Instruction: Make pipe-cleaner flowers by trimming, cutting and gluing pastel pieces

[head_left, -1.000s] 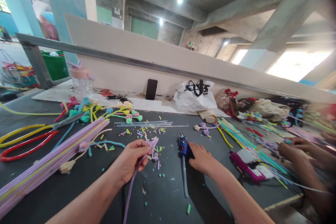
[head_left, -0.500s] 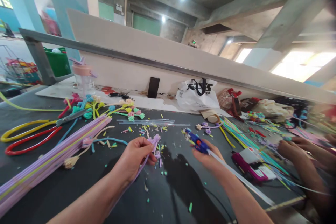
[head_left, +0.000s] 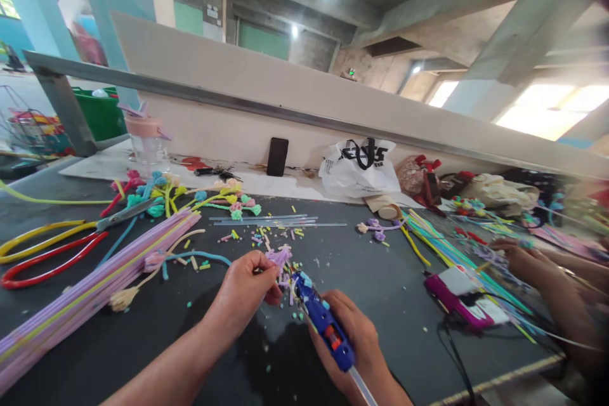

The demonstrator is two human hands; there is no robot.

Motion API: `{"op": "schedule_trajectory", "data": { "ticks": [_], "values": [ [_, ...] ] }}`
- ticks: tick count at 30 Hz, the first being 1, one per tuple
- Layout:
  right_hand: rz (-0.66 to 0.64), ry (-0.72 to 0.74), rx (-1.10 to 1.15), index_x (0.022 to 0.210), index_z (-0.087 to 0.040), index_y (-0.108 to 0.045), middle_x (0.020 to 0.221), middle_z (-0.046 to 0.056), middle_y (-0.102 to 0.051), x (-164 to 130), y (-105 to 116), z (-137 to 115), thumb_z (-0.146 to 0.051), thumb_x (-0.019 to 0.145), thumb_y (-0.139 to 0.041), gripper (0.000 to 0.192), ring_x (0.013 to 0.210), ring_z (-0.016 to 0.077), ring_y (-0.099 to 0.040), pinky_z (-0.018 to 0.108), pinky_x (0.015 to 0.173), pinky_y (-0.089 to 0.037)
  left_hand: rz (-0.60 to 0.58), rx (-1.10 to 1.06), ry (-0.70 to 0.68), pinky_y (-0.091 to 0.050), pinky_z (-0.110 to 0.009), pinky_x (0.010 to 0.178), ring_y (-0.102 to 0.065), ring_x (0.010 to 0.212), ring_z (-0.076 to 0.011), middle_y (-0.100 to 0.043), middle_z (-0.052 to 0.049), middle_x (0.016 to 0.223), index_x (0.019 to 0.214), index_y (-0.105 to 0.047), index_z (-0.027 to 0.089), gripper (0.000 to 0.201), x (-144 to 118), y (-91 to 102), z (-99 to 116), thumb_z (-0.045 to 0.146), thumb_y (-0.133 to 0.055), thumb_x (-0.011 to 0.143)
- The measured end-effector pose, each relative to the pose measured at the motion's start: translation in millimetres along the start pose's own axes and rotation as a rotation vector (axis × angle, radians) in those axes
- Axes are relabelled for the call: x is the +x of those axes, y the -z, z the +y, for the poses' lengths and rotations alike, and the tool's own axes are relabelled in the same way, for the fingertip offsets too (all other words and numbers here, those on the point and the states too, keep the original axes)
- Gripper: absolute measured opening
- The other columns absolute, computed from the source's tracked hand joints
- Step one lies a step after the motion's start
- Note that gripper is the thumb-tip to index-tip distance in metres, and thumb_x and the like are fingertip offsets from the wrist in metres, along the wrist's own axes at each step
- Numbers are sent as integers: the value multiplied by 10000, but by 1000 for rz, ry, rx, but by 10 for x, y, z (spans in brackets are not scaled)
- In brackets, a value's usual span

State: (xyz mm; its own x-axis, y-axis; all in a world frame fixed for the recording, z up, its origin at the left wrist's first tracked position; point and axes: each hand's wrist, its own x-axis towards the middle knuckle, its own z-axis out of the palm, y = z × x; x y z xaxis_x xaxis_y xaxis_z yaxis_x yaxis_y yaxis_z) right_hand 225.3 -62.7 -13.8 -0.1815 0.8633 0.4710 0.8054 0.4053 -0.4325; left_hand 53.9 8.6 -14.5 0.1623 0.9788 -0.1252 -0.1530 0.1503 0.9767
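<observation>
- Left hand [head_left: 247, 288]: grip pinched shut on purple pipe-cleaner flower [head_left: 279, 257], held just above the table [head_left: 143, 330].
- Right hand [head_left: 354, 346]: fist wrapped around blue glue gun [head_left: 323, 322]; its long axis slants up-left, nozzle just beside the flower.

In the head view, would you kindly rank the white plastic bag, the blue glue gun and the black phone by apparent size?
1. white plastic bag
2. blue glue gun, though its nearness to the camera flatters it
3. black phone
</observation>
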Motion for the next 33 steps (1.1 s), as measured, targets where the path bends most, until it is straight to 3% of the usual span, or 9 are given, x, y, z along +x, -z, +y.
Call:
{"op": "schedule_trajectory", "data": {
  "ticks": [4, 10, 28, 33],
  "values": [
    [-4, 61, -127, 714, -214, -472, 633, 28, -517, -27, -71, 51, -195, 730, -527, 60, 553, 161, -507, 261, 506, -402, -19, 8, 10, -459, -254, 457, -541, 402, -130, -574, 25, 427, 603, -477, 184, 158, 14, 6, -15, 273, -583, 680],
    [122, 195, -177, 648, -203, -428, 568, -14, -439, -7, -97, 63, -181, 733, -514, 123, 516, 127, -438, 223, 470, -323, -18, 29, -5, -452, -242, 454, -540, 404, -126, -572, 31, 427, 603, -483, 183, 164, 5, 5, 3, 289, -578, 684],
    [54, 23, -208, 644, -200, -428, 604, -7, -428, -12, -66, 81, -205, 721, -514, 116, 523, 127, -456, 218, 487, -345, -44, 51, 9, -448, -232, 442, -537, 389, -124, -584, 21, 419, 618, -493, 179, 137, -24, 3, 3, 267, -578, 679],
    [35, 47, -194, 643, -202, -423, 605, -9, -435, -9, -62, 70, -191, 694, -521, 112, 523, 122, -453, 213, 487, -338, -40, 47, 6, -436, -216, 440, -533, 392, -114, -581, 26, 419, 608, -498, 175, 148, -13, 1, 6, 270, -587, 679]
  ]
}}
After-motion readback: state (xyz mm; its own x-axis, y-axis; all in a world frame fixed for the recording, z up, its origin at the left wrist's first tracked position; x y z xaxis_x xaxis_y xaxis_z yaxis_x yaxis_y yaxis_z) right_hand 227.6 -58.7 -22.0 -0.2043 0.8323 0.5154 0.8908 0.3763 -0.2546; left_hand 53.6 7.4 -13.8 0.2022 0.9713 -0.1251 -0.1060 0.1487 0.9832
